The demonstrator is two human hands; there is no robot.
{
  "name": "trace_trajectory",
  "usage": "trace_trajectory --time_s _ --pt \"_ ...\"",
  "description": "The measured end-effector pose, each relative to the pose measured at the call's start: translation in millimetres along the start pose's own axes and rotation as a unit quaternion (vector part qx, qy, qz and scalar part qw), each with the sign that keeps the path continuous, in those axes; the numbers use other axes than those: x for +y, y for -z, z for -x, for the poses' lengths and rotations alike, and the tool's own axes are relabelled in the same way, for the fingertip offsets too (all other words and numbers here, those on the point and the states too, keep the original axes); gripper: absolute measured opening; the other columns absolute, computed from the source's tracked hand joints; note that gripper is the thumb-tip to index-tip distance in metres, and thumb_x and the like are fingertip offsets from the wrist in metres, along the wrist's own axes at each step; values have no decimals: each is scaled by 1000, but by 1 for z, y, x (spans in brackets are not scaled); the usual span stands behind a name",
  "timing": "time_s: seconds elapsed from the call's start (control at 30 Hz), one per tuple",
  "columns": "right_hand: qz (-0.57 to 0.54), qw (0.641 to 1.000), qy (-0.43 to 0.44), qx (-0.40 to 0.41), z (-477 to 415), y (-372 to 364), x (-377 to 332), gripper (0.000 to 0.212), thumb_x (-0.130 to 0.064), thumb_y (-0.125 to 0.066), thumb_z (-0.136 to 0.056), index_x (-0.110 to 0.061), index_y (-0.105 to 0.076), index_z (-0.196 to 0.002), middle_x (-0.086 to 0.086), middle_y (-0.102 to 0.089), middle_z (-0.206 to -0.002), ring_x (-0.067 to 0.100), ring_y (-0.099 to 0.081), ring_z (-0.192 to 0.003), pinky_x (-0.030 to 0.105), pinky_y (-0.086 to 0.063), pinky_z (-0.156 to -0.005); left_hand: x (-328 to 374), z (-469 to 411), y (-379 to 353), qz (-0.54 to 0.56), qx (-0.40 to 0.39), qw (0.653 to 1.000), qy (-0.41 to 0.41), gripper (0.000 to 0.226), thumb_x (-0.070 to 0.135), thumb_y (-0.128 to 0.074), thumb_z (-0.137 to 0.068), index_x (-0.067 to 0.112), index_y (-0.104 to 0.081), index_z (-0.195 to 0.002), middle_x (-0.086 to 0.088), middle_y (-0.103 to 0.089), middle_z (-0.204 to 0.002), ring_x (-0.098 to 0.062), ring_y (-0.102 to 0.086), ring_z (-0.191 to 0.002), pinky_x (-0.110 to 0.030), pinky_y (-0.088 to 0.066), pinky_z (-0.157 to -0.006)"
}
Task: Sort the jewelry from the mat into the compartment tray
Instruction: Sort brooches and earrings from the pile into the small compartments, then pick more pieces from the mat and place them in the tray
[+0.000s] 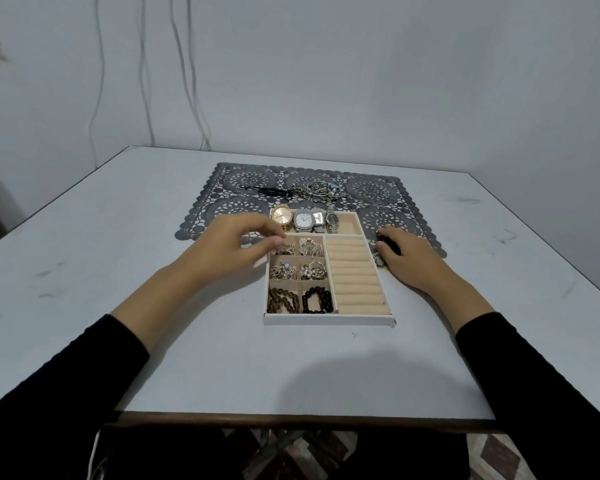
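Left hand (232, 245): over tray (326, 319), grip unclear
Right hand (409, 259): grasped dark piece (390, 245)
Stowed: watches (305, 220), beads (317, 299)
Remaining on mat (420, 216): rings (378, 195), chains (312, 190)

Tray (328, 319) sits at table centre before me: watches (305, 220) in far cell, beads (317, 300) near-left; chains (314, 191) lie on grey lace mat (374, 188) behind.

We see a dim, cool, bluish picture under soft light from above, a broad blurred shadow on the near part of the table (125, 244), mild softness throughout, and wide-angle bending toward the edges.
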State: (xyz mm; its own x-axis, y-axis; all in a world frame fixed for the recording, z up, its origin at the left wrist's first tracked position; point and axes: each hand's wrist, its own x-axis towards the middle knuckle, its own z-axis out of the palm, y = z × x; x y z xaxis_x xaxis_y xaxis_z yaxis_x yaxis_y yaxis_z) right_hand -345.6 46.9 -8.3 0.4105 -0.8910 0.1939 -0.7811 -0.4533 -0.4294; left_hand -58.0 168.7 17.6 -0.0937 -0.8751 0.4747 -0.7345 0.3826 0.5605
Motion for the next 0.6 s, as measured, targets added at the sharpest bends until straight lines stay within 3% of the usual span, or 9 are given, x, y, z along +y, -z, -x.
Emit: trace_trajectory --time_s 0.13,0.23,0.43,0.6 --pt "-26 998 -28 40 -5 7 0 38 -30 -46 -99 -16 -54 -133 3 -58 -132 21 -51 -121 23 -34 -92 -7 -13 0 1 24 999 28 12 26 -61 -93 23 -69 -101 14 -69 -98 5 -65 -85 -16 -50 -81" --pt "-53 995 -26 86 -12 12 -1 34 -27 -49 -97 -14 -58 -128 4 -61 -126 20 -54 -115 26 -37 -93 -17 -26 0 18 27 998 51 19 29 -55 -96 22 -67 -110 10 -66 -108 -2 -65 -91 -26 -55 -78" --pt "-82 986 -6 147 -35 13 2 31 -20 -54 -95 -10 -60 -124 5 -62 -122 19 -54 -115 21 -35 -94 -42 -62 -5 -56 39 997 39 27 25 -48 -100 19 -61 -123 11 -58 -124 0 -48 -113 -16 -33 -91" --pt "-52 989 -22 136 -64 10 14 34 -20 -56 -94 -10 -59 -127 7 -60 -127 20 -52 -120 17 -30 -93 -74 -88 -8 -94 10 994 47 32 26 -46 -101 20 -57 -131 5 -56 -135 -5 -47 -121 -28 -35 -102"
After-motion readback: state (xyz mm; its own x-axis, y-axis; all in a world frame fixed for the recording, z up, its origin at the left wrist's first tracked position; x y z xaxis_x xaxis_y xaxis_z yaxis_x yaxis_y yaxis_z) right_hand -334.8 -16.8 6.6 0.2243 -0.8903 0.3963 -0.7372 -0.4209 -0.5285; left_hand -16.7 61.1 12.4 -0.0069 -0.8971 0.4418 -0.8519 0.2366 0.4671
